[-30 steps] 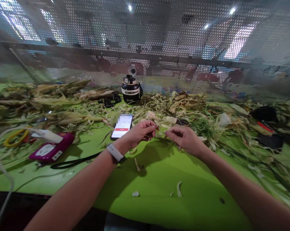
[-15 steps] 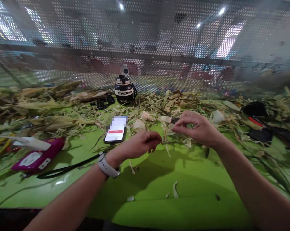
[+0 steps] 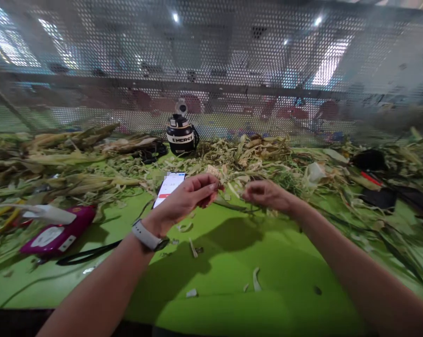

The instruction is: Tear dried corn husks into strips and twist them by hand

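Now that the right hand (image 3: 267,195) has shifted lower, it and the left hand (image 3: 192,195) appear pinched, contents indiscernible, suggesting fine handwork continues.

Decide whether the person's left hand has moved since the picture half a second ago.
Yes: judged against the black bottle, the left hand has moved left and upward in the view, and now covers part of the phone.

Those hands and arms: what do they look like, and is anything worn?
The left hand and right hand are human and ungloved, with no sleeves in view. What looks like a wristwatch, pale-strapped with a dark case, circles the left wrist; nothing shows worn on the right.
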Motion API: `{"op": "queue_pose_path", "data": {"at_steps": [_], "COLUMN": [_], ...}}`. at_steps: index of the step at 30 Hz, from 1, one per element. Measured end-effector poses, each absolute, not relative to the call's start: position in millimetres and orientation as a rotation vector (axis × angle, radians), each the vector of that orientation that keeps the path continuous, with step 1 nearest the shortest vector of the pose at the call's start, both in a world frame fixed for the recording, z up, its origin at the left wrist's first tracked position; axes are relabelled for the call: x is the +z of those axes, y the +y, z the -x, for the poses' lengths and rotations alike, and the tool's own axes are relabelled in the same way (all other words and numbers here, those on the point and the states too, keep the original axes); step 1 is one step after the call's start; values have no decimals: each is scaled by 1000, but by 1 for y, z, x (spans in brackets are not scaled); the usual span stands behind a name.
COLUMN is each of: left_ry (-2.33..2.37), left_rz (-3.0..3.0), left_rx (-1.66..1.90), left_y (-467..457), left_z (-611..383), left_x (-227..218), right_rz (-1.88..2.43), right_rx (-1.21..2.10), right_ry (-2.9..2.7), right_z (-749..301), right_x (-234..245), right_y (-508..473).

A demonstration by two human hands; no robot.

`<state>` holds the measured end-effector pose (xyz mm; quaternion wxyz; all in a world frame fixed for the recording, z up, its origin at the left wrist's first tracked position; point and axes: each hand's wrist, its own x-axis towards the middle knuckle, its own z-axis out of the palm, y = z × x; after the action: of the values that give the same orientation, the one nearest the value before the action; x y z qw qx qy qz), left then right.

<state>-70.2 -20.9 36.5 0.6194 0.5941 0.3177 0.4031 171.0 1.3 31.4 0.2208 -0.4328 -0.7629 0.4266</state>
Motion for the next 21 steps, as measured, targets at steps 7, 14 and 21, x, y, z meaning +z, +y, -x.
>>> {"op": "queue_pose_path", "data": {"at_steps": [7,14,21], "left_ry": [712,720,975], "left_rz": [-1198,-1132,-1436], "left_rx": [945,898,969], "left_y": [-17,-15,-12], "left_z": [60,59,55], "left_x": [23,17,14], "right_rz": [1065,992,1091], "right_rx": [1348,1317,542], "right_ry": [-1814,-1910,-2234], "right_z": [-147,-128,-126], "right_x": [29,11,8], "right_y": [-15,-19,-31]}}
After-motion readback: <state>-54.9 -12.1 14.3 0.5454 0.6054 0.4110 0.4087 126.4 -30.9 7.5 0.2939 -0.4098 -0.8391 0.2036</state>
